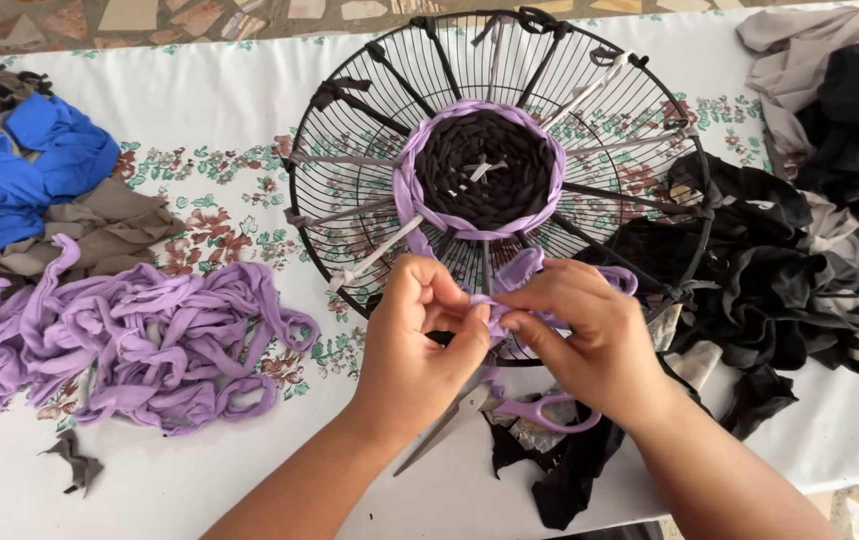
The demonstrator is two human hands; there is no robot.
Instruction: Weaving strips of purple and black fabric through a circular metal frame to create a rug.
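Pinching the purple strip (509,300) between both hands' fingers (469,330).

A white floral cloth (219,110) is covering the table. At the far left, a heap of blue fabric (24,170) is lying over grey-brown cloth (109,230). Nearer, a big tangle of loose purple loops (149,340) is spreading across the cloth, with a small dark scrap (76,462) lying just below it. On the right, black fabric (759,280) is piling up beside pale grey pieces (799,45). Stone paving (149,15) is showing beyond the far edge.
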